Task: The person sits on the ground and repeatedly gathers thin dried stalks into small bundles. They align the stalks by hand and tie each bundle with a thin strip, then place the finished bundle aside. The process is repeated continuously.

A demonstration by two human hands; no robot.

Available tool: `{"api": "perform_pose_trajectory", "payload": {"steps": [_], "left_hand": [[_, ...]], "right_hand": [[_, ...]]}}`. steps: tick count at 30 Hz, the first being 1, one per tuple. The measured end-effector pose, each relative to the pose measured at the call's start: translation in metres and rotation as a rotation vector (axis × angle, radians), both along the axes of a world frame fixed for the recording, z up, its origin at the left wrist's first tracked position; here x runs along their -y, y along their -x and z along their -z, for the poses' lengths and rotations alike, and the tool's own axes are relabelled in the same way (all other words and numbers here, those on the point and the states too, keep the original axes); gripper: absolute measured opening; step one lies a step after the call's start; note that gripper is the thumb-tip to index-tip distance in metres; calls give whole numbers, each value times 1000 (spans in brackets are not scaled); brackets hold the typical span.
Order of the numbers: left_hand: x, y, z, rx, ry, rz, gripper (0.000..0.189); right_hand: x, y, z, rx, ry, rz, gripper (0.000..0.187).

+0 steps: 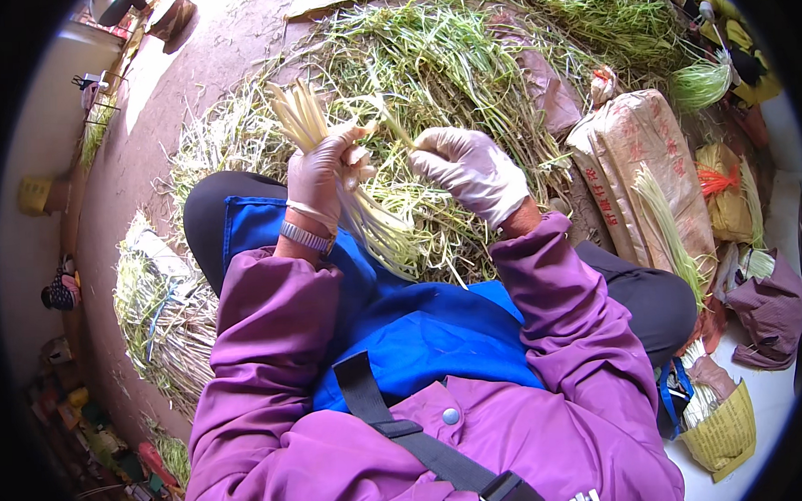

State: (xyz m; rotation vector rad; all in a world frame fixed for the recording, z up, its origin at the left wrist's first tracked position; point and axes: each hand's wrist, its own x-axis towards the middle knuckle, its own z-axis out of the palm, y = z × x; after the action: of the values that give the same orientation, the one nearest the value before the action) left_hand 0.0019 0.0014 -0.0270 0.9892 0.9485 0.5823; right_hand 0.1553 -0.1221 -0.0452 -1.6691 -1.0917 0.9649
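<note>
My left hand, in a thin pale glove, is closed around a bunch of pale plant stalks. Their cut-looking ends point up past the thumb, and the thin tails hang below the fist over a blue apron. To its right, my right hand, also gloved, pinches a single green stalk that slants up and left from the fingertips. Under and beyond both hands spreads a heap of loose green and straw-coloured stalks.
On the right lies a stuffed woven sack bearing red writing, with a pale bunch against it. A tied bundle rests on the floor at left. A co-worker in yellow and black is at upper right, near a green bunch.
</note>
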Motion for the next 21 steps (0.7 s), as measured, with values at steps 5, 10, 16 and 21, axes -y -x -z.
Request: {"api": "perform_pose_trajectory", "payload": {"steps": [5, 10, 16, 21], "left_hand": [[7, -4, 3, -35, 94, 180, 28], [7, -9, 9, -78, 84, 166, 23], [7, -9, 16, -22, 120, 216, 20], [7, -6, 13, -66, 62, 219, 18]], "right_hand": [[-1, -2, -16, 615, -109, 19, 18], [-2, 8, -13, 731, -266, -53, 13], [-2, 12, -2, 573, -202, -77, 12], [-8, 11, 16, -607, -24, -53, 28]]}}
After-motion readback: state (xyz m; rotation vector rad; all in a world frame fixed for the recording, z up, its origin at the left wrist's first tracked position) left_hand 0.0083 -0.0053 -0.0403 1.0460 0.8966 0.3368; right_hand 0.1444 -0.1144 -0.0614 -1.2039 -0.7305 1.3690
